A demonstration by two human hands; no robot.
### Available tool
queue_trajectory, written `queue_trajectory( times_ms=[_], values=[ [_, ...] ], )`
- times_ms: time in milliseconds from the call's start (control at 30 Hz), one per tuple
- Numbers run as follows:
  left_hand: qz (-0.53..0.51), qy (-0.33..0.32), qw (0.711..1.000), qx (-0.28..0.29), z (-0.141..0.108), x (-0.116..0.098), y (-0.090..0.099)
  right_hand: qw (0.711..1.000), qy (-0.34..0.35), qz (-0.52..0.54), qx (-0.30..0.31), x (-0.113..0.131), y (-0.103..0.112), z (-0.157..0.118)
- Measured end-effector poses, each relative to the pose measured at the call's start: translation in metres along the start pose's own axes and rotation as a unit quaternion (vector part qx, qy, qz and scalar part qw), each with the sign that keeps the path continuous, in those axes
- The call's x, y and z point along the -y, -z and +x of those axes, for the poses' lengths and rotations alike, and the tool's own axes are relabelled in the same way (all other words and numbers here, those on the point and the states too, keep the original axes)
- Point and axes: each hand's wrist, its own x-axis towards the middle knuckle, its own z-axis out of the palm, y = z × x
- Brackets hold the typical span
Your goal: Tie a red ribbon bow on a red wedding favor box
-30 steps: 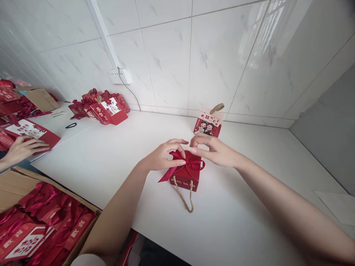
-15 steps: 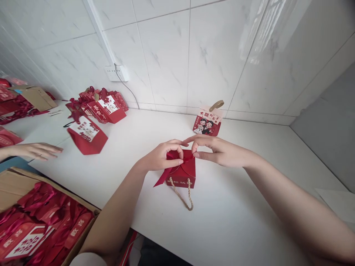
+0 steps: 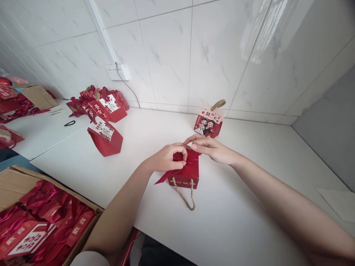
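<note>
A small red gift box [image 3: 184, 179] stands on the white table, its twisted rope handle [image 3: 183, 199] hanging over the near side. A red ribbon [image 3: 163, 178] lies across its top. My left hand [image 3: 170, 157] is closed in a pinch on the ribbon at the top left of the box. Over the back right of the top is my right hand [image 3: 209, 147], its fingers apart and bent, thumb lifted, close to the ribbon's right part.
Behind stands a box with a cartoon couple [image 3: 208, 123]. To the left are a red bag-shaped box [image 3: 107, 142], several more red boxes [image 3: 111, 107] and a black loop [image 3: 69, 123]. A carton [image 3: 16, 175] of red boxes sits at the lower left.
My right hand has opened somewhat and lifted its thumb from the ribbon. The red bag-shaped box at the left has shifted right, and the other person's hand has left the view.
</note>
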Motion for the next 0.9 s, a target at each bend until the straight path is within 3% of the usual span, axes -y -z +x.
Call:
queue_trajectory(
  times_ms=[133, 233, 400, 600, 700, 900],
  values=[
    [0.01, 0.012, 1.0, -0.009, -0.001, -0.003, 0.003, 0.996, -0.003, 0.085, -0.012, 0.002, 0.0, -0.001],
    [0.005, 0.024, 0.999, -0.023, -0.001, 0.0, 0.004, 0.997, -0.034, 0.067, -0.017, -0.001, 0.01, -0.002],
    [-0.029, 0.039, 0.998, -0.035, 0.001, 0.008, 0.004, 0.987, -0.12, -0.011, 0.106, -0.008, 0.022, -0.006],
    [-0.025, 0.03, 0.998, -0.045, 0.001, 0.012, 0.005, 0.998, -0.036, -0.044, 0.0, -0.004, 0.009, -0.003],
    [-0.022, 0.024, 0.998, -0.049, 0.001, 0.012, 0.005, 0.998, -0.018, -0.061, 0.014, -0.006, 0.002, -0.002],
    [-0.006, 0.031, 0.998, -0.048, 0.001, 0.011, 0.005, 0.997, -0.028, -0.074, -0.014, -0.009, -0.005, -0.002]
  ],
)
